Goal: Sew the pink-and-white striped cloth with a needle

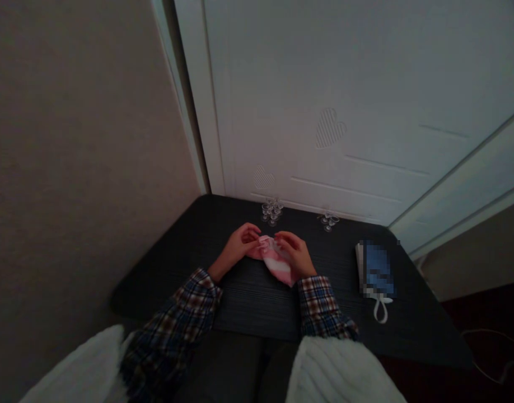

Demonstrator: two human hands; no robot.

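Both hands are together over the middle of the dark table, on a soft pink-and-white cloth piece (277, 267). My left hand (240, 245) pinches its upper left edge, thumb and fingers closed on the fabric. Opposite it, my right hand (297, 254) grips the upper right side with bent fingers. The cloth is bunched between the hands and its lower part hangs towards me, so its kind cannot be made out. Just beyond the hands lies a cluster of small clear round pieces (272, 211). A smaller group of clear pieces (328, 221) lies farther right.
A blue blurred item (378, 268) with a white loop strap lies on the right of the dark table (164, 268). A white panel with heart patterns (330, 129) stands behind the table, and a plain wall (84, 140) rises at left. A thin white cable is on the floor at right.
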